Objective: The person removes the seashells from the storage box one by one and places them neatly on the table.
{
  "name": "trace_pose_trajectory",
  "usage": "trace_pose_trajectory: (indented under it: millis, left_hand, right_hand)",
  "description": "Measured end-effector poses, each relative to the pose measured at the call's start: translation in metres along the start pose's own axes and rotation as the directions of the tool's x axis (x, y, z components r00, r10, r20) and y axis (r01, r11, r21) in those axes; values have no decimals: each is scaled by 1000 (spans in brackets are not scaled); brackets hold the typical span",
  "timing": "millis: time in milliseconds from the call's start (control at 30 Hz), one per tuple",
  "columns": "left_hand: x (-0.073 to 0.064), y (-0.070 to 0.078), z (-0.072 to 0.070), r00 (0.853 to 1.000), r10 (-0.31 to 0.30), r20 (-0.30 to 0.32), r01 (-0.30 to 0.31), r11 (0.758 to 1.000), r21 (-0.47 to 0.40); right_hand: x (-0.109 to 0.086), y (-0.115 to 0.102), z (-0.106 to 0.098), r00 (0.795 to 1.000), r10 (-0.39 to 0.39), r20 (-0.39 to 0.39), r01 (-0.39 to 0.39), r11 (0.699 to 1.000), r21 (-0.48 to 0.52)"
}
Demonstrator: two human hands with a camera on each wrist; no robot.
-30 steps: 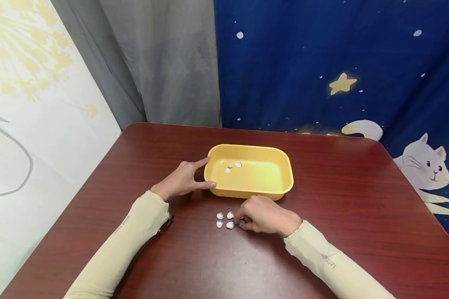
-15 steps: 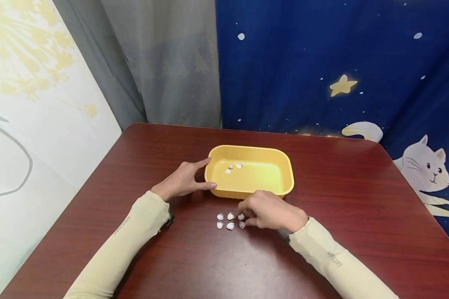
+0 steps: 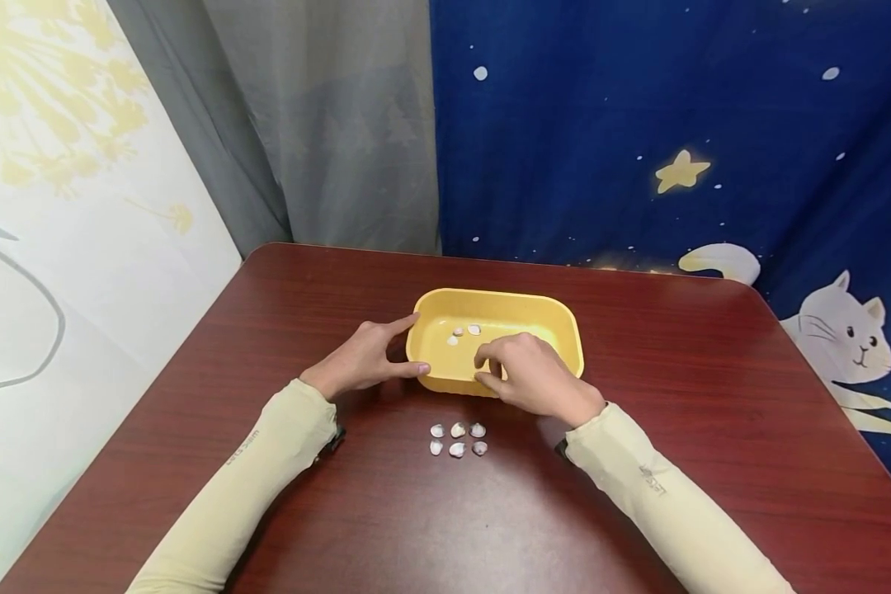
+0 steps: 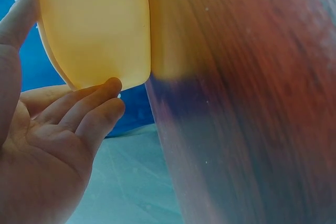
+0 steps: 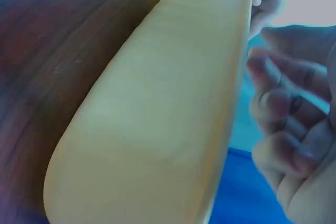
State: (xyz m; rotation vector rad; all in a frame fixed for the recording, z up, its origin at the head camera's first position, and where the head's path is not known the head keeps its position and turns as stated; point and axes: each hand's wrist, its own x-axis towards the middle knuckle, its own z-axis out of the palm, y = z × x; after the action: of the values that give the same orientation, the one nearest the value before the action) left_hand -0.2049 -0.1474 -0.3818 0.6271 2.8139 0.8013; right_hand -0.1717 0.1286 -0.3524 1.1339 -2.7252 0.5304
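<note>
In the head view, two rows of small seashells (image 3: 457,450) lie on the table in front of a yellow plastic basin (image 3: 453,384). Inside the basin, left of its middle, are a few more shells (image 3: 474,329). My left hand (image 3: 364,356) grips the basin's left end, thumb over the near rim and index finger at the rim farther back. The left wrist view shows the other fingers (image 4: 107,109) against its outer wall. Over the basin's near rim hovers my right hand (image 3: 530,371), fingers loosely bent, thumb and index apart; no shell shows between them.
A dark red wooden table (image 3: 327,285) carries everything, with rounded far corners. Behind it hang a grey curtain (image 3: 341,124) and a blue curtain (image 3: 564,124) with stars and a cat. A white patterned wall (image 3: 44,247) stands at the left.
My right hand has left the shell at the right end of the far row and moved away from me over the basin. The left hand stays on the basin.
</note>
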Motion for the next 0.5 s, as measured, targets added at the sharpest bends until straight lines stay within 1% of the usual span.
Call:
trace_pose_trajectory:
  millis: [67,167,300,500]
  left_hand:
    - [0,0,0,1000,1,0,-1,1000,-2]
    - [-1,0,0,1000,1,2,-1,1000,-1]
    - [-1,0,0,1000,4,2,-4,1000,1]
    - [0,-1,0,1000,8,0,-8,1000,1]
  right_hand:
    - [5,2,3,998,56,-26,-57,998,-37]
    - [14,7,8,993,116,-38,-118,992,-51]
    - [24,14,15,984,175,-23,-176,982,-65]
    - [36,25,24,970,244,16,-241,965,-105]
